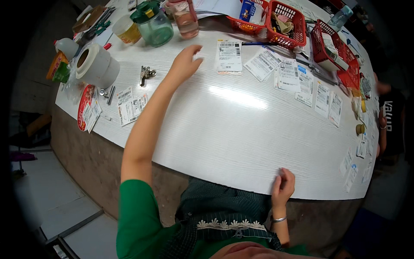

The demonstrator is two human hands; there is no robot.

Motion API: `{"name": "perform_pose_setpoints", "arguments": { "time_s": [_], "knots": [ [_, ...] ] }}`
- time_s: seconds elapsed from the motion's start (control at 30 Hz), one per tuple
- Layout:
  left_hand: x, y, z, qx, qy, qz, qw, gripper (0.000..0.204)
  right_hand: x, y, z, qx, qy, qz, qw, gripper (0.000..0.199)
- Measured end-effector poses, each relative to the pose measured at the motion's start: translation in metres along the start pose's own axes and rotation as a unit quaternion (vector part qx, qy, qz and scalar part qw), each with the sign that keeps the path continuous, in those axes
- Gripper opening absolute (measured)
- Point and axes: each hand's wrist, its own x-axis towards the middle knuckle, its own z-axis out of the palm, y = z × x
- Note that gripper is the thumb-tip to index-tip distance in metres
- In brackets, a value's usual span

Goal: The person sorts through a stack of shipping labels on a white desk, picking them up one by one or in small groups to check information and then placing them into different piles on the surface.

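My left hand (185, 62) reaches far across the white table (233, 129), fingers curled loosely, its fingertips touching a small white scrap just left of a printed label (229, 56). Whether it grips the scrap is unclear. A row of similar paper labels (302, 80) runs to the right along the table's far side. My right hand (282, 184) rests at the near table edge with fingers curled, holding nothing visible. A silver bangle sits on that wrist.
A large white tape roll (97, 64), a metal clip (145, 73), more labels (130, 105), a green-lidded jar (154, 23) and a pink bottle (185, 18) stand at the left and back. Red baskets (286, 23) line the far right. Another person (390, 121) sits at the right.
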Motion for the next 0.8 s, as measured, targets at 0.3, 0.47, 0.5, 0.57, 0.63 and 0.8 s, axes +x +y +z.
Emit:
{"name": "perform_pose_setpoints", "arguments": {
  "time_s": [0.3,0.47,0.5,0.57,0.63,0.8],
  "knots": [
    [0.142,0.011,0.048,0.288,-0.201,-0.021,0.936,0.062,0.000,0.005,0.007,-0.028,0.015,-0.015,0.999,0.024],
    [0.153,0.022,0.044,0.296,-0.274,-0.056,0.913,0.061,0.002,0.006,0.004,-0.022,0.008,-0.029,0.999,0.026],
    [0.154,0.023,0.044,0.292,-0.284,-0.064,0.911,0.061,0.002,0.006,0.004,-0.022,0.009,-0.036,0.999,0.026],
    [0.149,0.017,0.046,0.289,-0.254,-0.048,0.922,0.059,0.003,0.004,0.004,-0.027,0.016,-0.044,0.999,0.027],
    [0.144,0.015,0.047,0.276,-0.240,-0.035,0.930,0.057,0.004,0.005,0.004,-0.032,0.027,-0.050,0.998,0.027],
    [0.116,0.022,0.044,0.243,-0.240,-0.018,0.940,0.053,0.005,0.001,0.004,-0.047,0.052,-0.049,0.996,0.030]
  ]
}}
